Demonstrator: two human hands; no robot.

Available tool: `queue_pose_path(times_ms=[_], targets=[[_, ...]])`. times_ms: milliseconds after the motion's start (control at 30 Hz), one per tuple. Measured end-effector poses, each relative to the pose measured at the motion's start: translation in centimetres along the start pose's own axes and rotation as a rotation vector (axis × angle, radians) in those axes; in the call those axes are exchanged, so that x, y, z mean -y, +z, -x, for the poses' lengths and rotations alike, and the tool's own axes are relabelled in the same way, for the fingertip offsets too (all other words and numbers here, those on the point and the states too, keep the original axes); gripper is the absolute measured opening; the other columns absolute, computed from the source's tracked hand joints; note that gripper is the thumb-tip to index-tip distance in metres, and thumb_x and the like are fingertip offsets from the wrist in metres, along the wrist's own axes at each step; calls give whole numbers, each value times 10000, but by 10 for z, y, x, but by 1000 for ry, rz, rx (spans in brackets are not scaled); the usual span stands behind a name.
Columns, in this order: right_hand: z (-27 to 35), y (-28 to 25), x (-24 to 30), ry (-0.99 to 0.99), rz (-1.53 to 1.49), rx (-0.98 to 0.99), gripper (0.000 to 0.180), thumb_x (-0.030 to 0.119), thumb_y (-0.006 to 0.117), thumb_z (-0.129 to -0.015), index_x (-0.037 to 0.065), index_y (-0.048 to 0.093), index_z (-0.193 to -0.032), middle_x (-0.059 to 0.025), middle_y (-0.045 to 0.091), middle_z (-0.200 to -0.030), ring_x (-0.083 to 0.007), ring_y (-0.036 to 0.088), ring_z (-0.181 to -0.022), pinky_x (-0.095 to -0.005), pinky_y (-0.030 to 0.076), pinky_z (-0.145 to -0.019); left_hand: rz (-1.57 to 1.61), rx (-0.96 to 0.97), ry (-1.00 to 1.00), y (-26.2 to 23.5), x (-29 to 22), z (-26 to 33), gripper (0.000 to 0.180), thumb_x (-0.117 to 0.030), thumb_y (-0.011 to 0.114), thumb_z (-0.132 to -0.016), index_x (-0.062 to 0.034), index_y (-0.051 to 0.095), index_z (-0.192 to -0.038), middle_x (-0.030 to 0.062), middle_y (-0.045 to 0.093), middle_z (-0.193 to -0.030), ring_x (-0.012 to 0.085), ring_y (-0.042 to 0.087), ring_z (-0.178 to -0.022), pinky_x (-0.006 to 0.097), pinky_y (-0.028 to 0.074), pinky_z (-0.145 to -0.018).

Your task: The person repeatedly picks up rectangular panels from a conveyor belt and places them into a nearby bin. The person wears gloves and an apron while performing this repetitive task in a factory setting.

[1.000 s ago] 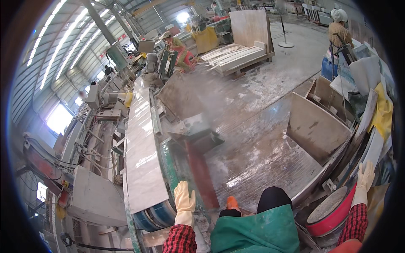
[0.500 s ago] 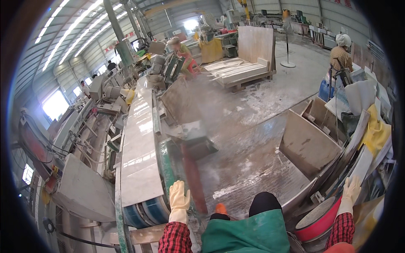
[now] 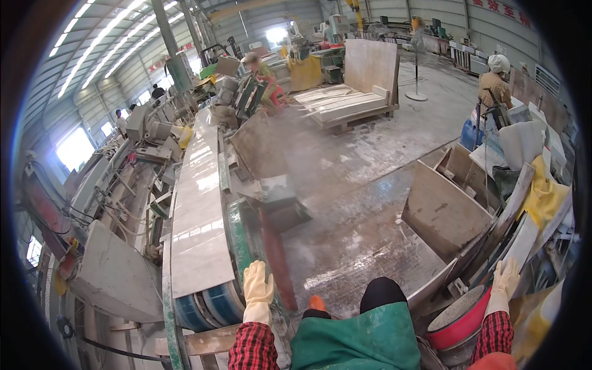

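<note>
My left hand (image 3: 258, 291), in a cream rubber glove, lies at the green side frame (image 3: 242, 237) of a conveyor. Its fingers are stretched out and nothing is in them. Beside it, a long pale stone slab (image 3: 202, 246) lies on the conveyor, ending just short of the blue roller (image 3: 222, 303). My right hand (image 3: 506, 281), gloved alike, is held out low on the right with fingers extended. It is close to a round red-sided container (image 3: 459, 322) and leaning slab pieces (image 3: 524, 239); whether it touches them I cannot tell.
Brown boards (image 3: 445, 209) form a box on the wet floor at right, near a yellow cloth (image 3: 544, 194). Ahead, a pallet (image 3: 354, 117) carries stone strips and an upright slab. One person (image 3: 494, 83) is at far right, another (image 3: 265, 77) beside the machines ahead.
The view has swung very slightly. Both my hands keep nearly the same place and pose, and the slab shows no clear movement along the conveyor.
</note>
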State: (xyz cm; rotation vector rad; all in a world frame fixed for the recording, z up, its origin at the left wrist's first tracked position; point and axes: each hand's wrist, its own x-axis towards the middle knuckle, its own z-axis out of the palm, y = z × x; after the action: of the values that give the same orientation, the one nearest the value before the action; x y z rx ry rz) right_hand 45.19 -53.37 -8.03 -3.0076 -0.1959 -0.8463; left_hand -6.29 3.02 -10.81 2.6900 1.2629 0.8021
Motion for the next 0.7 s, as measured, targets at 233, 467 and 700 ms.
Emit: queue_pose_path(times_ms=[233,467,700], targets=[[5,-19,12,25,12,83,494,414,533,-1015,46,579,-1342,-156,574,-1409,-334,526,-1296,-471,422,-1054,14,-63,43,2,3,0,456,-130,717,-809,25,598,-1222,232,614,-1284,390,540,-1249,480,379,-1114],[10,-20,11,36,-1,78,476,419,535,-1012,63,591,-1322,-140,586,-1386,-321,534,-1279,-464,432,-1044,40,-87,43,-3,-2,0,432,-114,721,-805,25,607,-1199,225,617,-1269,393,550,-1221,476,392,-1095],[17,-45,27,30,-6,113,467,398,534,-1010,52,590,-1320,-142,595,-1370,-326,545,-1259,-463,436,-1033,74,-35,-5,-7,-2,0,451,-122,733,-816,24,618,-1228,232,615,-1308,396,542,-1267,492,376,-1128]])
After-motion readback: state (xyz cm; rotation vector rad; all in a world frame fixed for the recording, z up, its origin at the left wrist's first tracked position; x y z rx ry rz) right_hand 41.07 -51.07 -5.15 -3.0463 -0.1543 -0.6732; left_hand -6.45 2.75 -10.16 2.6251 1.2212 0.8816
